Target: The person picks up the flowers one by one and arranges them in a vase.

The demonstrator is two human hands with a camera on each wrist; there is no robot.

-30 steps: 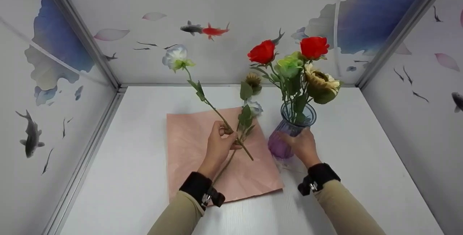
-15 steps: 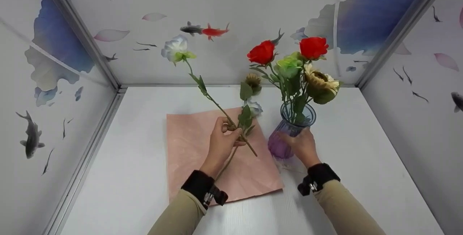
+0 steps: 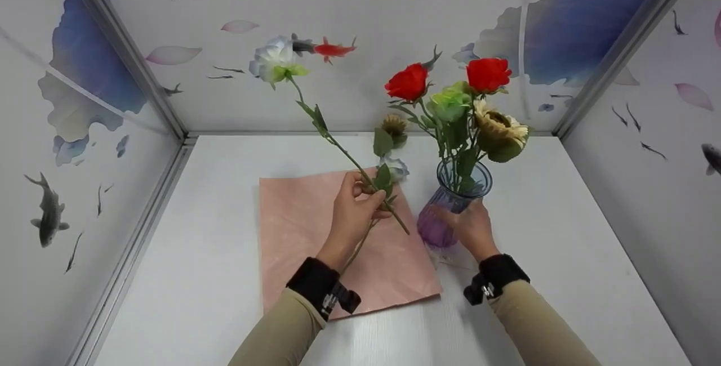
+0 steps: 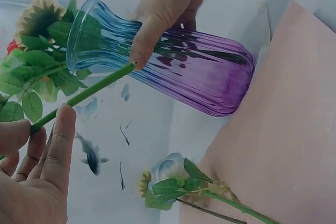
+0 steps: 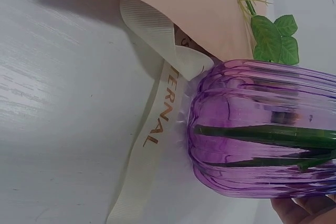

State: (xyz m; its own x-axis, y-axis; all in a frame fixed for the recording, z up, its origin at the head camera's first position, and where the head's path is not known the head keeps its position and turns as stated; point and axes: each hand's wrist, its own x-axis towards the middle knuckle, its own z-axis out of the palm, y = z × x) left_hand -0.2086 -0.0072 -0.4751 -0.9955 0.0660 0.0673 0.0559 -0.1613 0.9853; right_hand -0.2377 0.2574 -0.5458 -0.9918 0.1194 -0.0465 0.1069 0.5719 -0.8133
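Note:
My left hand (image 3: 357, 208) pinches the green stem of a pale white-blue artificial flower (image 3: 276, 62) between thumb and fingers. The bloom points up and away to the left; the cut stem end (image 4: 126, 71) points toward the vase, overlapping it in the left wrist view. A ribbed glass vase (image 3: 436, 228), blue at the neck and purple below, is gripped round its body by my right hand (image 3: 472, 225). It leans, with two red roses (image 3: 488, 75), a green flower (image 3: 450, 101) and a cream sunflower (image 3: 500, 129) in it. Stems show through its purple base (image 5: 231, 108).
A sheet of pink paper (image 3: 304, 242) lies on the white table (image 3: 219, 276). Another white-blue flower (image 3: 397, 169) and a brownish sunflower (image 3: 394, 125) lie across its right side. A cream lettered ribbon (image 5: 152, 129) runs beside the vase base. Printed panels enclose the table.
My left hand has moved right and slightly away from me, carrying the flower; its stem end is nearer the vase and its bloom a little higher. My right hand and the vase have stayed put.

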